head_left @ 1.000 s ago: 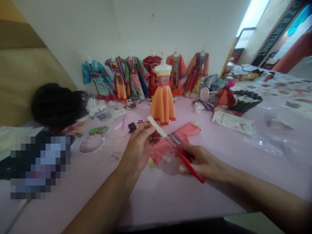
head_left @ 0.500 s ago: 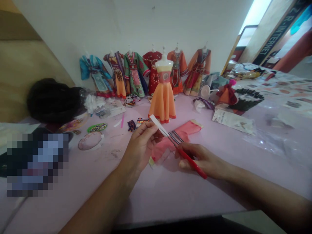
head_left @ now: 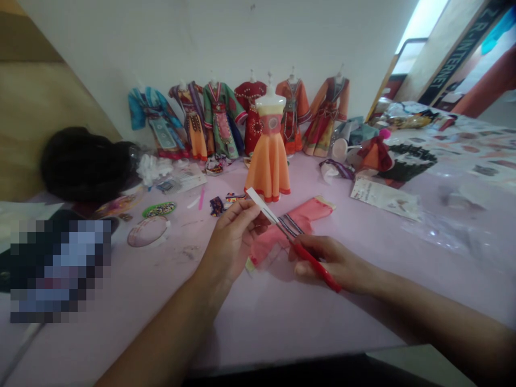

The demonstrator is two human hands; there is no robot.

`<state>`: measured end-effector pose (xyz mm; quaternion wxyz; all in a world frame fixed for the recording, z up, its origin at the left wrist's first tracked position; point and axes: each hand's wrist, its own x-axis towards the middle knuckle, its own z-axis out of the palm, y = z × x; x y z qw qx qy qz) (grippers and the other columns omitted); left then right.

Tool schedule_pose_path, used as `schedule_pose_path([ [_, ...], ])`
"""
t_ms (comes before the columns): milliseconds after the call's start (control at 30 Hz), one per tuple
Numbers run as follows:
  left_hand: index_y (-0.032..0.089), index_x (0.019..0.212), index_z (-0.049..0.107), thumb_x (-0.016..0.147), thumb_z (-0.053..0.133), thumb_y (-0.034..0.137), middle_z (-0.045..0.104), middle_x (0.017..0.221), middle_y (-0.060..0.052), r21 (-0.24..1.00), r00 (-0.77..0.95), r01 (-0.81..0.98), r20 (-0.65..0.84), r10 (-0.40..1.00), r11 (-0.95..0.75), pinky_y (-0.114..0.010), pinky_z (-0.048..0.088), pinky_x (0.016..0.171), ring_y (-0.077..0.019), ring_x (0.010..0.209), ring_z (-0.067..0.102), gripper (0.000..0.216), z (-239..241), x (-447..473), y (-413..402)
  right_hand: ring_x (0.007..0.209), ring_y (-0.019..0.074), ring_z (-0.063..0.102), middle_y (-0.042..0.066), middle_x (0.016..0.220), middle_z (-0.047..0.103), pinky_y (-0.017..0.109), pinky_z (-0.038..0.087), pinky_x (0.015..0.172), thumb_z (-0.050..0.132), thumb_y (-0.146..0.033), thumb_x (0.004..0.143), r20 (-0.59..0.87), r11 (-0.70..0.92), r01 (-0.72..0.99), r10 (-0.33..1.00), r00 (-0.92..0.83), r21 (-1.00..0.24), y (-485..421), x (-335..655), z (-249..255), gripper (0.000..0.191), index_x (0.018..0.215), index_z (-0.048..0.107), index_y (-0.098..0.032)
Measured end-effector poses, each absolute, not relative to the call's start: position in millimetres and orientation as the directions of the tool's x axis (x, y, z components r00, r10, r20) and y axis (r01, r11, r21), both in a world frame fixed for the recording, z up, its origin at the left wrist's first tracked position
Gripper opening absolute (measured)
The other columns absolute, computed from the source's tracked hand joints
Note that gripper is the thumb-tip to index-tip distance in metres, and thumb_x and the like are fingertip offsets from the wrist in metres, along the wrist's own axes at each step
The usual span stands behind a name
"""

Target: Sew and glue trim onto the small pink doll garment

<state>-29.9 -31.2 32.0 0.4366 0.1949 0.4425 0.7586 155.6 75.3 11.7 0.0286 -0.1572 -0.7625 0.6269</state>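
My left hand (head_left: 231, 239) pinches a narrow white strip (head_left: 260, 204) that slants up to the left above the table. My right hand (head_left: 334, 263) grips red-handled scissors (head_left: 314, 263) whose thin blades (head_left: 282, 231) meet the lower end of the strip. Under both hands a pink doll garment (head_left: 304, 215) with a dark patterned band lies flat on the lilac table (head_left: 282, 317). Just behind it stands a small white mannequin in an orange dress (head_left: 268, 164).
A row of several dressed doll mannequins (head_left: 226, 121) lines the back wall. A black bundle (head_left: 80, 164) sits at the left, with small trims, a green oval piece (head_left: 159, 209) and a round pad (head_left: 147, 232) nearby. Papers (head_left: 382, 198), plastic wrap (head_left: 443, 231) and fabric scraps (head_left: 379, 153) lie at the right.
Both hands have held their grips and barely shifted; the view has tilted slightly, so the scene sits a little lower-left than before.
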Motion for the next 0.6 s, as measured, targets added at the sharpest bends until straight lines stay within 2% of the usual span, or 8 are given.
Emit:
schedule_pose_path([
  [600,0.017,0.078,0.068,0.076,0.082,0.02,0.07,0.069,0.001,0.846,-0.538,-0.479,-0.071,0.84,-0.235,-0.022,0.05,0.067,-0.0104,0.067,0.064,0.014,30.9,-30.8,-30.9,0.067,0.0115,0.041,0.0,0.077,0.05,0.027,0.035,0.058,0.071,-0.064,0.087,-0.165,0.177,0.217,0.27,-0.949,-0.96,74.4,155.9,13.0,0.051,0.086,0.056,-0.016],
])
